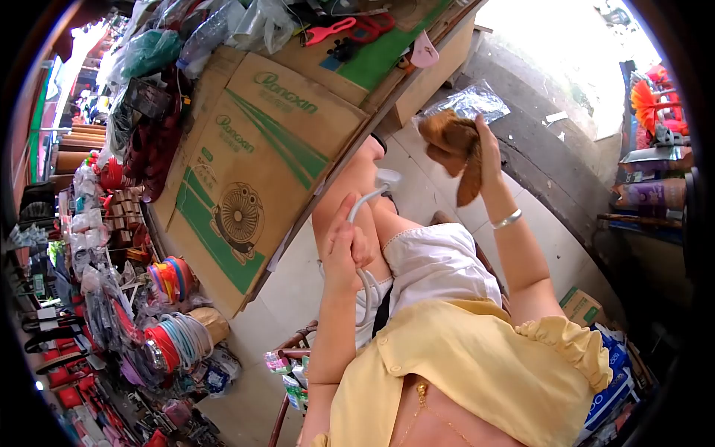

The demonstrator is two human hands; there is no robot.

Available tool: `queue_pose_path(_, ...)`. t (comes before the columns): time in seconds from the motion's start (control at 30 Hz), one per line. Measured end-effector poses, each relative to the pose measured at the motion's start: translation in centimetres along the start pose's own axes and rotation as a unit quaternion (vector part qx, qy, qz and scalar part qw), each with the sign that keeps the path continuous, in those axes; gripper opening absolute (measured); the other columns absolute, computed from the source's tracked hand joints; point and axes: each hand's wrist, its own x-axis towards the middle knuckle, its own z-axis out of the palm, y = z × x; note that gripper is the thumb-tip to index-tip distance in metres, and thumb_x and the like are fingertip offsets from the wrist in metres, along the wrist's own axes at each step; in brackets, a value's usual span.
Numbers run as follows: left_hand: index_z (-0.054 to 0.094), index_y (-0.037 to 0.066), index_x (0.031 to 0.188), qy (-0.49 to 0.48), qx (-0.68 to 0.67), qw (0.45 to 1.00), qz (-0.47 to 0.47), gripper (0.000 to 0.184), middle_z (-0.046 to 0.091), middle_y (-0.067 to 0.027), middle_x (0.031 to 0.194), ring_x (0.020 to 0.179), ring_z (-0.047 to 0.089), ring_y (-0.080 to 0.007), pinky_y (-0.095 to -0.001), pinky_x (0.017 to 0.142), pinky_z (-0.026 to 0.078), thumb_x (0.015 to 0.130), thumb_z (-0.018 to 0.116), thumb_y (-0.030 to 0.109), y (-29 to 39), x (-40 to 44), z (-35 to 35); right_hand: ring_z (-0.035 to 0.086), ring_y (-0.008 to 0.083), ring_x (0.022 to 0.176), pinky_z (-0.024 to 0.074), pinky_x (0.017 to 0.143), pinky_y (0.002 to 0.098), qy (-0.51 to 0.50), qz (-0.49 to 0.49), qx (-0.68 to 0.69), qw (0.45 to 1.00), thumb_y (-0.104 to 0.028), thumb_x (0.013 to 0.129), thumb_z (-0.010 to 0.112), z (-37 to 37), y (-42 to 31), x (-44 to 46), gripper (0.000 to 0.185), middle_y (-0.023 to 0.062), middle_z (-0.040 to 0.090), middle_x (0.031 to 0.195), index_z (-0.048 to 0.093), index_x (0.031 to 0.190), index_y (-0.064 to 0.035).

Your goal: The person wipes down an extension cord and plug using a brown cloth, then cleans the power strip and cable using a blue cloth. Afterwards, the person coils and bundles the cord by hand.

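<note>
My left hand (348, 249) is closed around a pale grey bendy tube (365, 200) with a whitish, cup-like end (387, 179). The tube's lower part loops below my hand, over my lap. Up to the right, my right hand (488, 153) grips a brown furry plush piece (450, 141) with floppy, ear-like flaps. The plush hangs over the tiled floor, apart from the tube. Part of it is hidden behind my fingers and palm.
A cardboard-covered table (298, 141) stands at the left, with red scissors (369, 28) and plastic bags on top. Crowded goods racks, including coiled bands (179, 339), line the far left. Clear plastic wrap (469, 103) lies by the doorstep. Shelves (652, 194) stand at the right.
</note>
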Motion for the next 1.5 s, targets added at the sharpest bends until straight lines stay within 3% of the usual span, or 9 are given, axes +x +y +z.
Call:
queue_pose_path(0.17, 0.034, 0.003, 0.134, -0.007, -0.118, 0.993, 0.028, 0.042, 0.030, 0.0044, 0.046, 0.037, 0.023, -0.0045, -0.0207, 0.037, 0.019, 0.094, 0.035, 0.017, -0.1, -0.7, -0.6, 0.061, 0.0189, 0.070, 0.0512, 0.064, 0.0302, -0.063, 0.106, 0.116, 0.986, -0.045, 0.089, 0.046, -1.2, 0.2, -2.4, 0.047, 0.0098, 0.062, 0.083, 0.057, 0.097, -0.0001)
queue_pose_path(0.33, 0.032, 0.004, 0.136, -0.084, 0.003, 0.993, 0.083, 0.044, 0.034, 0.0047, 0.047, 0.039, 0.026, -0.0032, -0.0194, 0.039, 0.023, 0.093, 0.033, 0.012, -1.9, -1.6, -0.9, 0.054, 0.0232, 0.105, 0.0399, 0.095, 0.0365, -0.129, 0.187, 0.153, 0.962, -0.055, 0.084, 0.048, 0.3, 3.8, -4.0, 0.065, 0.0152, 0.054, 0.114, 0.046, 0.116, 0.0018)
queue_pose_path(0.5, 0.031, 0.006, 0.137, -0.106, 0.235, 0.965, 0.049, 0.047, 0.044, 0.0008, 0.051, 0.043, 0.038, -0.0067, -0.0206, 0.044, 0.033, 0.091, 0.037, 0.009, -2.7, -3.3, 1.0, 0.051, 0.0136, 0.095, 0.0447, 0.083, 0.0283, -0.185, 0.076, 0.015, 0.980, -0.015, 0.079, 0.066, 4.9, 4.6, -5.1, 0.045, 0.0066, 0.052, 0.105, 0.042, 0.116, -0.0050)
queue_pose_path(0.6, 0.030, 0.007, 0.137, -0.187, 0.412, 0.877, 0.159, 0.051, 0.053, -0.0044, 0.059, 0.052, 0.050, -0.0134, -0.0244, 0.053, 0.041, 0.088, 0.043, 0.007, -4.0, -3.4, 1.6, 0.054, 0.0113, 0.083, 0.0472, 0.074, 0.0267, -0.184, 0.044, -0.070, 0.980, -0.007, 0.076, 0.068, 5.7, 6.0, -4.8, 0.037, 0.0028, 0.055, 0.092, 0.045, 0.105, -0.0060)
queue_pose_path(0.7, 0.028, 0.008, 0.138, -0.218, 0.479, 0.849, 0.053, 0.055, 0.059, -0.0108, 0.074, 0.063, 0.057, -0.0173, -0.0255, 0.063, 0.045, 0.087, 0.047, 0.008, -4.0, -3.9, 2.2, 0.054, 0.0107, 0.085, 0.0452, 0.074, 0.0257, -0.158, 0.000, -0.114, 0.981, -0.009, 0.074, 0.070, 5.9, 5.8, -4.5, 0.043, 0.0036, 0.055, 0.091, 0.044, 0.107, -0.0039)
queue_pose_path(0.9, 0.007, 0.007, 0.140, -0.099, 0.195, 0.976, -0.017, 0.070, 0.055, -0.0153, 0.100, 0.071, 0.061, -0.0189, -0.0264, 0.061, 0.051, 0.085, 0.049, 0.004, -5.8, -0.7, 2.1, 0.055, 0.0112, 0.077, 0.0457, 0.068, 0.0261, -0.136, -0.125, -0.093, 0.978, -0.004, 0.075, 0.069, 7.4, 4.2, -5.5, 0.026, 0.0058, 0.059, 0.084, 0.046, 0.087, -0.0047)
queue_pose_path(1.0, 0.015, 0.005, 0.134, -0.005, 0.130, 0.991, -0.038, 0.055, 0.055, -0.0112, 0.096, 0.072, 0.059, -0.0165, -0.0245, 0.054, 0.049, 0.089, 0.047, 0.011, -3.7, 2.3, 4.1, 0.051, 0.0099, 0.068, 0.0455, 0.063, 0.0253, -0.118, -0.314, -0.338, 0.879, -0.008, 0.073, 0.072, 7.5, 4.7, -6.0, 0.029, 0.0089, 0.059, 0.080, 0.046, 0.085, -0.0026)
queue_pose_path(1.23, 0.039, 0.009, 0.113, 0.007, -0.016, 0.999, -0.046, 0.021, 0.054, -0.0040, 0.076, 0.040, 0.034, -0.0040, -0.0173, 0.033, 0.024, 0.094, 0.040, 0.019, -4.4, 3.1, 2.7, 0.052, 0.0095, 0.077, 0.0446, 0.067, 0.0237, -0.033, -0.181, -0.146, 0.972, -0.013, 0.078, 0.069, 6.8, 4.8, -2.6, 0.027, 0.0038, 0.057, 0.086, 0.051, 0.097, -0.0029)
queue_pose_path(1.5, 0.047, 0.013, 0.108, -0.025, -0.260, 0.960, -0.104, 0.018, 0.056, -0.0061, 0.075, 0.041, 0.037, -0.0059, -0.0169, 0.033, 0.026, 0.094, 0.042, 0.024, -3.4, 3.8, 0.8, 0.054, 0.0117, 0.086, 0.0458, 0.076, 0.0260, -0.038, -0.045, -0.015, 0.998, -0.027, 0.092, 0.049, 3.4, 2.1, -4.5, 0.027, 0.0042, 0.055, 0.095, 0.049, 0.105, -0.0039)
